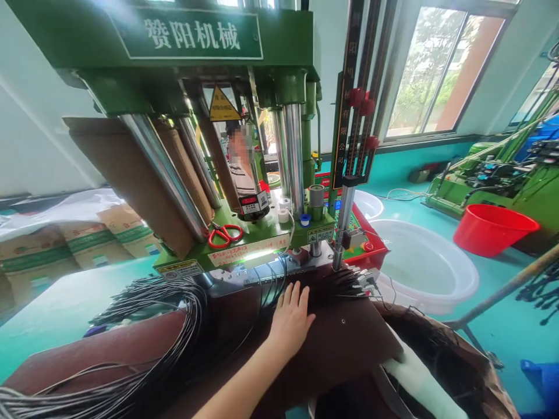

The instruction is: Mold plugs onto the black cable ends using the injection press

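Observation:
My left hand (292, 317) lies palm down with its fingers stretched out over the brown worktop (332, 343). Its fingertips are close to several thin dark cables (273, 282) that run into the lower part of a green press (244, 241). To the right of the fingers is a bundle of black cables (338, 285) with pale metallic ends. At the lower right, my right hand (399, 366) is beside the worktop's edge, looking pale in the bright light; its fingers are not clearly visible. A large looped bundle of black cables (192, 317) covers the worktop's left side.
Red-handled scissors (225, 235) and a blue-and-white tape roll (304, 220) rest on the press. At right are a red control box (371, 250), a white tub (469, 276), a red bucket (493, 233) and a brown bag (476, 361) holding dark items. A person shows behind the press.

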Demonstrator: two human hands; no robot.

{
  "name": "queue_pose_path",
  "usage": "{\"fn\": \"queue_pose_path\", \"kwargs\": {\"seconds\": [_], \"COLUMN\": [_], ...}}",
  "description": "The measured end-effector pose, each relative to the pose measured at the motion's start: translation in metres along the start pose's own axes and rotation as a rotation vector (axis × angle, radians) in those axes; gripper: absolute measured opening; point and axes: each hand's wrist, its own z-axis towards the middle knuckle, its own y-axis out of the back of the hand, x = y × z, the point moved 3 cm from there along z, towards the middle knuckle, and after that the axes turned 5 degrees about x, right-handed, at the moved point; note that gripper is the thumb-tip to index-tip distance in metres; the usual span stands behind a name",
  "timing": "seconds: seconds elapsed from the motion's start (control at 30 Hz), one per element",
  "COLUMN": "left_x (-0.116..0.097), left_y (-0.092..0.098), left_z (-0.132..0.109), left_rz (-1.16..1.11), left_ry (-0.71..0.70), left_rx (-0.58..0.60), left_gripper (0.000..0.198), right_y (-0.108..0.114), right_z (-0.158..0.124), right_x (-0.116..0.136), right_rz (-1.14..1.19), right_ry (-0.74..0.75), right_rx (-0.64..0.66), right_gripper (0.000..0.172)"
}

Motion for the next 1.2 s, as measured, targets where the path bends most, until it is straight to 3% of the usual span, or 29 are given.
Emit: {"fn": "queue_pose_path", "kwargs": {"seconds": [0.07, 0.13, 0.23, 0.3, 0.47, 0.6, 0.77, 0.9, 0.97, 1.07, 1.13, 1.2], "left_x": [0.000, 0.002, 0.008, 0.012, 0.011, 0.006, 0.002, 0.002, 0.002, 0.002, 0.002, 0.003], "left_y": [-0.001, -0.001, 0.005, 0.012, 0.030, 0.037, 0.036, 0.039, 0.042, 0.045, 0.047, 0.051], "left_z": [0.021, 0.032, 0.040, 0.043, 0.040, 0.025, 0.001, -0.012, -0.016, -0.019, -0.019, -0.021], "left_rz": [0.056, 0.028, -0.127, -0.212, -0.287, -0.219, -0.005, 0.154, 0.191, 0.188, 0.086, -0.118], "left_ry": [0.051, 0.043, 0.011, 0.003, -0.042, -0.087, -0.224, -0.249, -0.261, -0.257, -0.251, -0.239], "left_rx": [0.031, 0.113, 0.244, 0.248, 0.125, -0.082, -0.415, -0.501, -0.509, -0.498, -0.428, -0.280], "left_gripper": [0.051, 0.039, 0.019, 0.015, 0.018, 0.018, 0.017, 0.012, 0.011, 0.012, 0.015, 0.016], "right_y": [0.007, 0.017, 0.033, 0.040, 0.038, 0.021, -0.005, -0.027, -0.036, -0.052, -0.065, -0.076], "right_z": [-0.002, -0.005, -0.011, -0.013, -0.017, -0.023, -0.031, -0.038, -0.038, -0.036, -0.034, -0.031], "right_x": [0.002, 0.005, 0.008, 0.013, 0.034, 0.057, 0.090, 0.103, 0.105, 0.106, 0.108, 0.116], "right_rz": [0.034, 0.093, 0.273, 0.389, 0.484, 0.398, -0.139, -0.404, -0.375, -0.126, 0.174, 0.479], "right_ry": [0.001, -0.024, -0.088, -0.086, -0.006, 0.115, 0.554, 0.828, 0.790, 0.538, 0.313, 0.155], "right_rx": [0.029, 0.025, -0.062, -0.121, -0.117, -0.043, 0.085, 0.135, 0.140, 0.272, 0.421, 0.529], "right_gripper": [0.040, 0.037, 0.037, 0.036, 0.031, 0.023, 0.041, 0.055, 0.053, 0.042, 0.038, 0.041]}}
